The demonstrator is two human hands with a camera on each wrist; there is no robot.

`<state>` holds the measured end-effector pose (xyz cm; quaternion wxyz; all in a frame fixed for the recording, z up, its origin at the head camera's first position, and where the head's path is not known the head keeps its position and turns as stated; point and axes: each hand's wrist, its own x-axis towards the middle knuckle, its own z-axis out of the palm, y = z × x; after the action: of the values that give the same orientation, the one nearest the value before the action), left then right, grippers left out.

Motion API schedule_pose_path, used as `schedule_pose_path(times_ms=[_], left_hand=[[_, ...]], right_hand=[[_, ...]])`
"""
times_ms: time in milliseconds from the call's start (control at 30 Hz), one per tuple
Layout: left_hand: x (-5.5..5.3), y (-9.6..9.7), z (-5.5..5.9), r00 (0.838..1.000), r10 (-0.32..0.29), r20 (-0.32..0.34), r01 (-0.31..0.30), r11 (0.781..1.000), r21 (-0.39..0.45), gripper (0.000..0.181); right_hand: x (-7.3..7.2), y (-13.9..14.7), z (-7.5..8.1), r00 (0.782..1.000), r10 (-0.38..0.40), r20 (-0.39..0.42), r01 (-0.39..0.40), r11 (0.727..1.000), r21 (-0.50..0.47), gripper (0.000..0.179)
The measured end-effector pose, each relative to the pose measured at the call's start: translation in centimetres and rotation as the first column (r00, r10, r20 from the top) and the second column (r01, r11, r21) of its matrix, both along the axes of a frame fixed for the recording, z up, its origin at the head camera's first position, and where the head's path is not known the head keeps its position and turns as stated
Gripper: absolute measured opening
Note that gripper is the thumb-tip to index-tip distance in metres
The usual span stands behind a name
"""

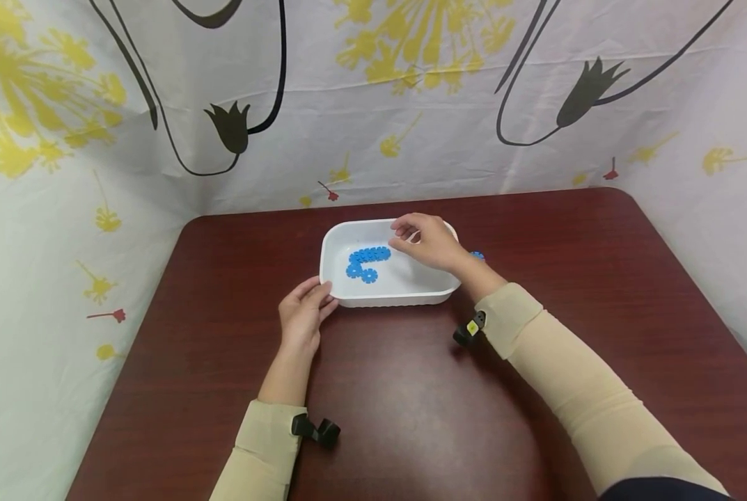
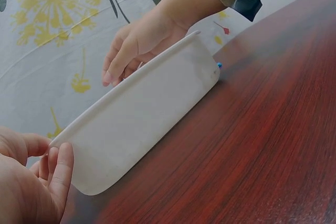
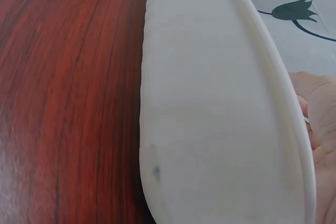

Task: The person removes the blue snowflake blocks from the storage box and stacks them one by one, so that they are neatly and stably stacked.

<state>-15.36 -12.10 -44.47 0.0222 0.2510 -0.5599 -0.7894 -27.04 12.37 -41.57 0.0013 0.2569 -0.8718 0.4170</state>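
A white rectangular tray [image 1: 390,299] lies on the dark red table. My left hand [image 1: 303,313] grips its front left corner, thumb on the rim and fingers against the outside wall. Linked blue notched discs [image 1: 370,255] form a row inside the tray on its left half, with two more discs joined below. My right hand [image 1: 429,242] hovers over the tray's right half, fingers bent and thumb apart from the index finger. In the left wrist view that right hand [image 2: 139,45] reaches over the far end of the rim; I cannot tell whether it holds a small white piece.
A blue disc [image 1: 476,255] lies on the table just right of the tray, partly hidden by the right wrist. Behind the wooden table [image 1: 398,390] hangs a pale curtain [image 1: 398,160] with yellow and dark flower prints.
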Motion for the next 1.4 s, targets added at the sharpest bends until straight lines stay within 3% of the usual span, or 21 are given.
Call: schedule_pose_path(times_ms=[333,667,1067,1400], left_hand=[[0.0,0.0,-0.1,1.000,0.003,-0.003,-0.003,1.000,0.003,0.037],[-0.2,0.0,-0.1,1.000,0.008,-0.007,-0.008,1.000,0.004,0.037],[-0.1,-0.1,-0.2,1.000,0.012,0.010,-0.012,1.000,-0.013,0.036],[0.0,0.0,0.1,1.000,0.007,0.000,-0.007,1.000,-0.003,0.036]], right_hand=[[0.0,-1.3,-0.4,0.998,0.045,0.051,-0.047,0.998,0.033,0.034],[-0.1,-2.4,-1.2,0.993,0.111,0.028,-0.112,0.993,0.045,0.032],[0.3,-3.8,-1.9,0.978,0.209,0.017,-0.210,0.969,0.128,0.030],[0.7,-4.0,-2.1,0.971,0.230,0.068,-0.239,0.948,0.208,0.033]])
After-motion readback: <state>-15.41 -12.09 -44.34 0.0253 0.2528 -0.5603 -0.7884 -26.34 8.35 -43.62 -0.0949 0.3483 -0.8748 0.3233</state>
